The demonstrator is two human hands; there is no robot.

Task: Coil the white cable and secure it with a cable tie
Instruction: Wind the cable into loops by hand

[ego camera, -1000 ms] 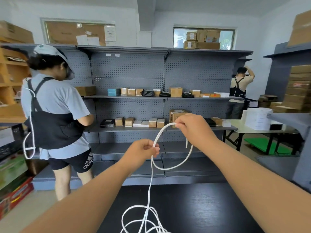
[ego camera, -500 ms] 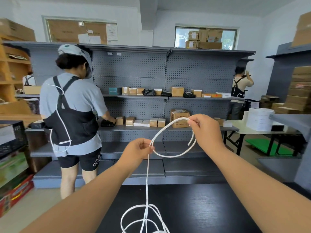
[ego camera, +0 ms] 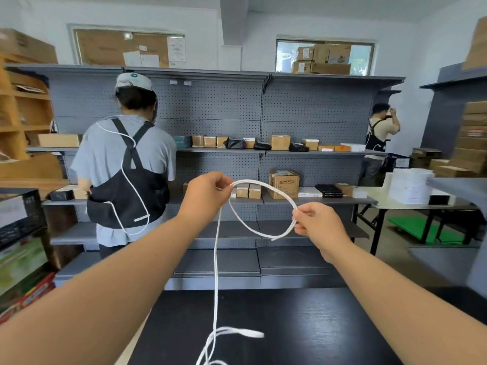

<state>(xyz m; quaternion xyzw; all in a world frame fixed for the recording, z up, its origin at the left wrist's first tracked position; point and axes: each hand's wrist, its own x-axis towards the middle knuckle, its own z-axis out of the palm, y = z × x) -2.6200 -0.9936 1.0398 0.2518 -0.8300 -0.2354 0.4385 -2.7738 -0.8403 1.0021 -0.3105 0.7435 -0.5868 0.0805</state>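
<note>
A white cable [ego camera: 266, 185] forms one loop in the air between my hands. My left hand [ego camera: 207, 196] pinches the loop's left end, where the strands cross. My right hand [ego camera: 316, 222] pinches the loop's right side, lower than the left hand. From the left hand the cable hangs straight down [ego camera: 216, 272] to a loose, blurred bunch [ego camera: 232, 335] over the black table [ego camera: 303, 327]. No cable tie is in view.
Beyond the table stand grey pegboard shelves [ego camera: 263, 154] with small boxes. A person in a black apron [ego camera: 126, 164] stands at the shelves on the left, back turned. Another person [ego camera: 379, 138] stands far right. A folding table [ego camera: 411, 204] with white boxes is at right.
My left hand has risen and my right hand has dropped and moved right, widening the loop. More cable has lifted off the table. The person on the left stepped right.
</note>
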